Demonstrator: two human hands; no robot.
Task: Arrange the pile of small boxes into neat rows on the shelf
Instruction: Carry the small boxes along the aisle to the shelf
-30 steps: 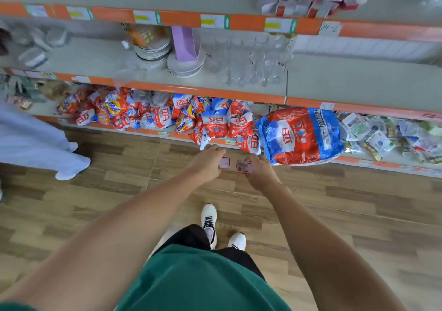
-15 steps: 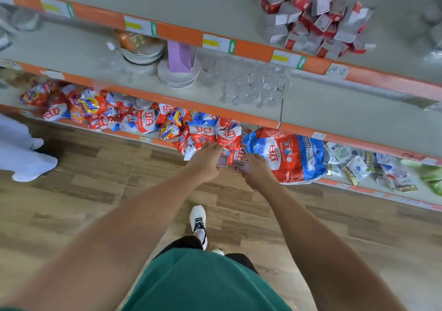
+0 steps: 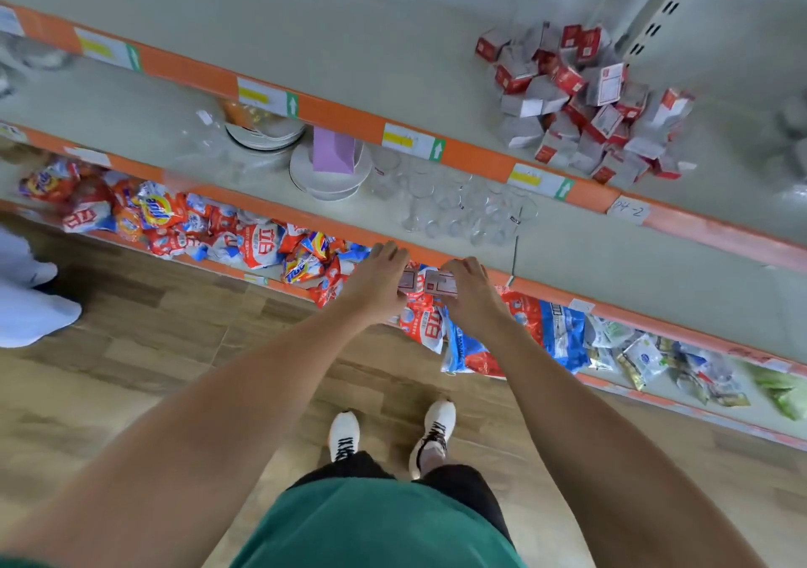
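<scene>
A loose pile of small red and white boxes lies on the top shelf at the upper right. Both my arms reach forward at the height of the lower shelves. My left hand holds one small red and white box at its fingertips. My right hand grips another small box right beside it. The two boxes are side by side between the hands, in front of the middle shelf's orange edge.
The middle shelf holds stacked plates, a purple carton and clear glasses. Detergent bags and a large bag fill the bottom shelf. A person's white clothing is at the left. Wooden floor lies below.
The view has tilted upward, bringing the whole pile on the top shelf into sight. Both hands have risen with their boxes from floor level toward the middle shelf's edge.
</scene>
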